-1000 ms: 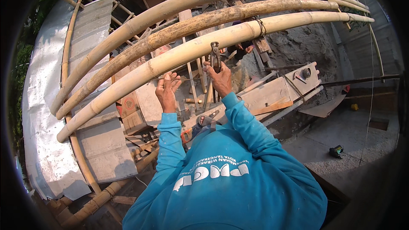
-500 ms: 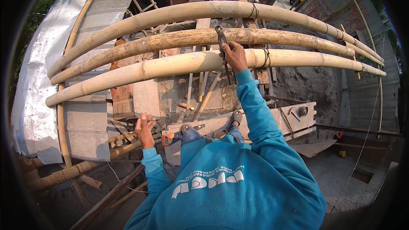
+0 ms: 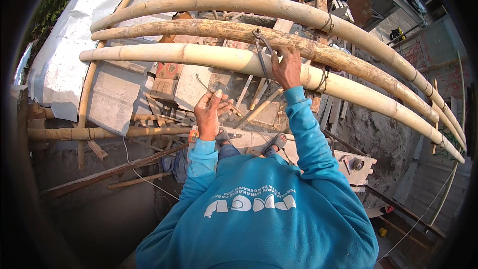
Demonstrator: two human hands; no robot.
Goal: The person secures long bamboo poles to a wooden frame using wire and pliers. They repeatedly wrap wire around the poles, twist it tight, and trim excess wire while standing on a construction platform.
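Observation:
My left hand (image 3: 212, 112) pinches a thin, bent piece of wire (image 3: 203, 83) between thumb and fingers, below the nearest bamboo pole (image 3: 219, 59). My right hand (image 3: 287, 68) is closed at the nearest and middle poles, its fingers curled at one handle of dark metal pincers (image 3: 261, 52). The pincers' handles are spread apart; their head lies against the middle bamboo pole (image 3: 224, 29), and the other handle crosses the nearest pole. Just right of my right hand, a dark tie (image 3: 323, 80) wraps the nearest pole.
A third bamboo pole (image 3: 239, 2) runs behind, with its own tie (image 3: 329, 22). Corrugated sheets (image 3: 112, 84) lie at left. Below, a plank (image 3: 254, 142) lies under my sandalled feet, near an orange-handled saw (image 3: 193, 136). A tape-like round object (image 3: 358, 164) rests on the right-hand board.
My left hand has risen toward the poles and now shows a wire. The pincers' handles have spread, with my right hand now to their right. The whole view has turned.

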